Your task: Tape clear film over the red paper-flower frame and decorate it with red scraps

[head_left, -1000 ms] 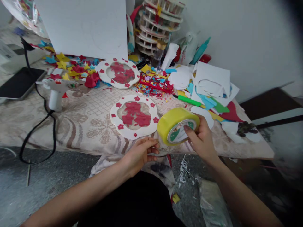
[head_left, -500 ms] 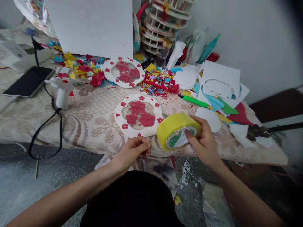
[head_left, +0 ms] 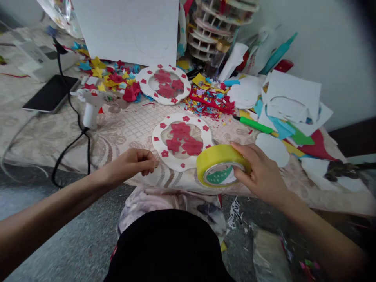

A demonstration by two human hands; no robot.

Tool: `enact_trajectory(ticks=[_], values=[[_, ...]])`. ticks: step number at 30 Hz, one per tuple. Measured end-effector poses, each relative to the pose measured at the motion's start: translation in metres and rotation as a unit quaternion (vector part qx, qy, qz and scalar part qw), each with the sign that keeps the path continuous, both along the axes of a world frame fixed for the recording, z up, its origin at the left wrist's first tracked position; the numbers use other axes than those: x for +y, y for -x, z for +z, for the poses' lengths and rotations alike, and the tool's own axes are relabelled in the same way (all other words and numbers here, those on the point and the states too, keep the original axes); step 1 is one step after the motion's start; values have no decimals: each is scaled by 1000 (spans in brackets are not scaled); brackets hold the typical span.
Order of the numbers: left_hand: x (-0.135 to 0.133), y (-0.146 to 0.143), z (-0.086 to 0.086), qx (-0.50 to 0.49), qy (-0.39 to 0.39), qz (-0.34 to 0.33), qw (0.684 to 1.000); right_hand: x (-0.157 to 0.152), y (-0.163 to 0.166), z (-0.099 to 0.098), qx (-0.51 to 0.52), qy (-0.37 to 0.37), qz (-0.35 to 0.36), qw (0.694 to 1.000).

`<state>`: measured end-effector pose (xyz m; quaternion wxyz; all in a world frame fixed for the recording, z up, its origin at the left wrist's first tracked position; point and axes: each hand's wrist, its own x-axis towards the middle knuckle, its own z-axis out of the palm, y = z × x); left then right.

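My right hand (head_left: 260,172) grips a big roll of yellowish packing tape (head_left: 202,166), thumb inside its core and fingers over the top. The roll tilts above the table's front edge, at the lower right of a white paper ring (head_left: 158,145) with scalloped edges and small red shapes. Red paper pieces (head_left: 192,145) show in the ring's clear centre. To the ring's left, my left hand (head_left: 141,162) is closed in a pinch, apparently on the tape's free end, a tiny yellowish tip at the fingertips. Any clear strip between hand and roll is too faint to make out.
Behind lies a second decorated ring (head_left: 142,80). A white glue gun (head_left: 91,111) with a black cord and a phone (head_left: 51,94) are at the left. Paper scraps (head_left: 210,103), a green cutter (head_left: 255,124) and white cut-outs (head_left: 272,149) spread across the right.
My left hand has moved left, away from the tape roll, still pinched. The roll stays in my right hand beside the ring. The camera view has shifted slightly.
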<state>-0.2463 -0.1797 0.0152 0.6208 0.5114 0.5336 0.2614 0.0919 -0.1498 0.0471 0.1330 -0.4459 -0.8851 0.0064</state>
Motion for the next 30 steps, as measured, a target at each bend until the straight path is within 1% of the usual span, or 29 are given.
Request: enact_trajectory(ticks=[3, 6, 9, 11, 14, 19, 22, 25, 30], values=[[-9, 11, -3, 32, 24, -41, 998, -6, 1, 4, -81, -13, 14, 997], [-23, 11, -7, 40, 50, -64, 996, -16, -1, 6, -128, -16, 44, 991], [-30, 8, -9, 54, 41, -69, 995, -23, -3, 8, -161, -19, 61, 985], [-26, 6, -9, 79, 0, -69, 994, -23, -3, 10, -175, -26, 61, 982], [-9, 4, -8, 129, -63, -80, 986, -18, -1, 14, -196, -43, 58, 978], [20, 2, -7, 194, -123, -131, 964, -10, 4, 16, -235, -61, 55, 969], [29, 0, -8, 227, -127, -151, 954, -9, 7, 17, -247, -65, 50, 966], [33, 0, -10, 251, -119, -154, 948, -9, 11, 19, -252, -67, 44, 964], [39, 1, -12, 262, -104, -166, 945, -6, 16, 23, -263, -66, 48, 961]])
